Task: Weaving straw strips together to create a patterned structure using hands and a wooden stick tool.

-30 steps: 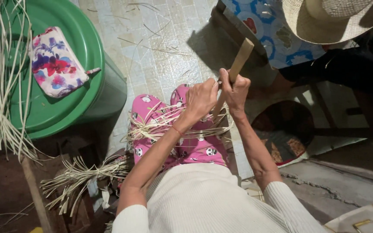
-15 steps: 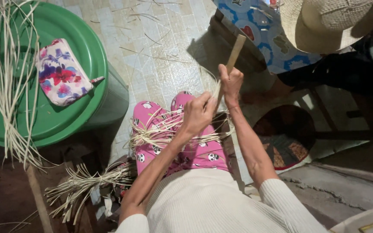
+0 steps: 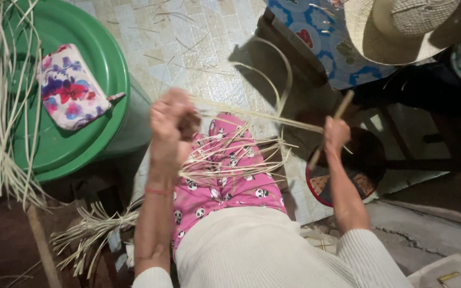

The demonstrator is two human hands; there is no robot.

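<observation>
My left hand [image 3: 171, 128] is raised above my lap and pinches one end of a pale straw strip [image 3: 257, 113]. The strip stretches rightward to my right hand [image 3: 336, 133], which grips a thin wooden-handled tool [image 3: 331, 128] held slanted against it. A loop of the strip arcs up over the floor. Loose straw strips [image 3: 230, 160] lie across my knees, which are in pink patterned trousers [image 3: 225, 186].
A green plastic tub lid [image 3: 92, 48] at left carries a floral pouch [image 3: 70, 88] and long straw strands [image 3: 1, 106]. A straw bundle [image 3: 92, 232] lies lower left. A woven hat [image 3: 401, 26] rests on a blue patterned cloth [image 3: 316, 37]. A round dark bowl [image 3: 358, 170] sits beside my right hand.
My hands, close together over my knees before, have pulled apart: the left moved left and up, the right moved right and down, drawing the strip out between them.
</observation>
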